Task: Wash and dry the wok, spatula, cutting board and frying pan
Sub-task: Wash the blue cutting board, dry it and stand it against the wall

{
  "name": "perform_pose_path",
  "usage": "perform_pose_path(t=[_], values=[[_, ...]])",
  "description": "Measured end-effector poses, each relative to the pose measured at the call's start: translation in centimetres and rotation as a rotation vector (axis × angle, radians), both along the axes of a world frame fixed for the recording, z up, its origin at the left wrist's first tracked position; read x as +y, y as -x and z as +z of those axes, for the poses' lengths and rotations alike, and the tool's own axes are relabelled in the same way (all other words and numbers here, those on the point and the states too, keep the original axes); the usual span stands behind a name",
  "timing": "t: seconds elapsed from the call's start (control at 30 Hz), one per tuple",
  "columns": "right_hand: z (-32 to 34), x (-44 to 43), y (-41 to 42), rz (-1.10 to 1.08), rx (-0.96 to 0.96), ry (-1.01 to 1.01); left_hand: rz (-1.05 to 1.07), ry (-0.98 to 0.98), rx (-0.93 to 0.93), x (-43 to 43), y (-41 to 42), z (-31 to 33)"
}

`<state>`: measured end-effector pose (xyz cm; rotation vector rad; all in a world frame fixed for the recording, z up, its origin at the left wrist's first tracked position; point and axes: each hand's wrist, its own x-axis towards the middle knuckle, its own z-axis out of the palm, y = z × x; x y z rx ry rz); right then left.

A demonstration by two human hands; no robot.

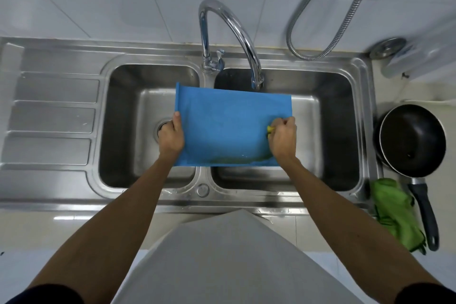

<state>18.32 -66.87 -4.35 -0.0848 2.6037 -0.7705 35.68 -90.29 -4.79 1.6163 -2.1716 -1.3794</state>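
Blue cutting board over sink, left fingers gripping its edge, right fingers clenched on sponge.

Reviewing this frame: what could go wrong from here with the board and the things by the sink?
The blue cutting board is held over the sink by the left hand on one edge only, so scrubbing pressure from the right hand with the sponge could tip it. Its far edge sits close to the faucet.
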Motion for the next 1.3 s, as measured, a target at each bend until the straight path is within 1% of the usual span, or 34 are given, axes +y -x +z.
perform_pose_path(t=[0.07,0.17,0.23,0.27,0.33,0.37,0.43,0.47,0.5,0.57,0.6,0.67,0.77,0.83,0.97,1.07,1.17,1.23,1.3], values=[[0.0,-0.2,0.4,0.013,-0.061,0.012,0.003,0.000,0.001,0.2,0.1,0.2],[1.9,-3.5,-2.4,-0.095,-0.214,0.244,0.013,-0.009,-0.008,0.5,0.2,0.6],[2.1,-5.4,-5.3,0.038,-0.266,0.275,0.007,-0.024,-0.005,0.6,0.2,1.0],[2.8,-5.9,-6.5,0.080,-0.349,0.303,-0.004,-0.036,-0.001,0.6,0.1,1.1],[3.7,-5.6,-8.1,0.129,-0.449,0.362,-0.019,-0.057,0.000,0.5,0.0,1.5],[4.1,-4.7,-8.2,0.117,-0.438,0.342,-0.022,-0.061,-0.002,0.5,0.0,1.7],[4.2,-2.1,-7.0,0.056,-0.303,0.214,-0.025,-0.067,-0.002,0.4,0.0,2.2],[4.2,-0.2,-6.0,0.006,-0.271,0.174,-0.029,-0.077,0.003,0.3,0.0,2.4],[4.3,2.0,-4.9,0.030,-0.233,0.100,-0.032,-0.093,0.011,0.2,-0.2,2.6],[4.4,6.5,-2.9,0.155,-0.147,-0.082,-0.026,-0.137,0.036,-0.2,-0.8,3.1],[4.4,8.4,-1.9,0.152,-0.111,-0.092,-0.020,-0.166,0.049,-0.5,-1.2,3.3],[4.7,11.6,-0.6,-0.003,-0.121,0.007,-0.008,-0.241,0.080,-1.2,-1.9,3.7],[5.5,14.7,0.9,-0.286,-0.285,0.367,0.004,-0.363,0.126,-1.7,-2.4,4.3],[5.9,15.5,1.7,-0.373,-0.367,0.532,0.023,-0.416,0.097,-2.0,-2.4,4.6],[6.9,14.5,2.2,-0.335,-0.466,0.677,0.095,-0.568,-0.002,-2.7,-2.0,5.0],[7.4,12.7,1.3,-0.271,-0.525,0.708,0.072,-0.660,-0.070,-3.4,-2.5,5.7],[7.0,11.8,0.2,-0.281,-0.571,0.786,0.068,-0.760,-0.120,-4.2,-3.8,7.2],[6.6,11.6,-0.3,-0.328,-0.631,0.871,0.140,-0.892,-0.069,-4.6,-4.6,8.2],[6.3,11.3,-0.9,-0.388,-0.707,0.951,0.222,-0.997,0.057,-5.1,-5.2,8.8]])
